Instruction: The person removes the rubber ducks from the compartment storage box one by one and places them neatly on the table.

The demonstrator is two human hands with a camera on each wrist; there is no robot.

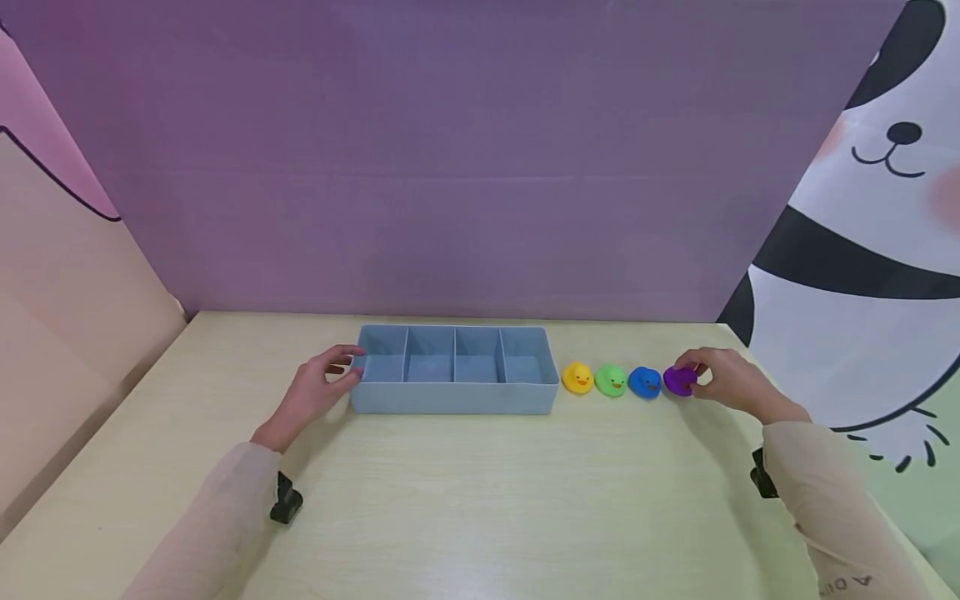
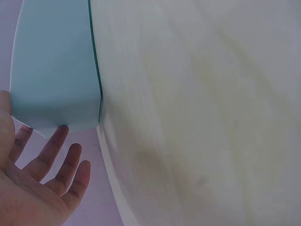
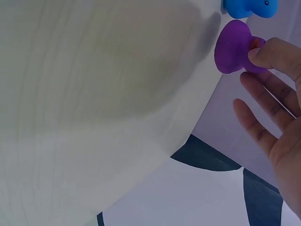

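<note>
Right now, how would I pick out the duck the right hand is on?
Start at the blue four-compartment tray on the pale wooden table. To its right stands a row of four small rubber ducks. The purple duck is last, farthest from the tray, just past the blue duck, and the only one the right hand touches.

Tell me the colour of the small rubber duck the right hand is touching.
Purple: the small purple rubber duck at the right hand; clearest in the head view.

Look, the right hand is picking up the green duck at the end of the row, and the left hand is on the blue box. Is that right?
Not quite. The right hand is on the purple duck, not the green duck, which sits second in the row. The head view shows it. The left hand does touch the blue box.
</note>
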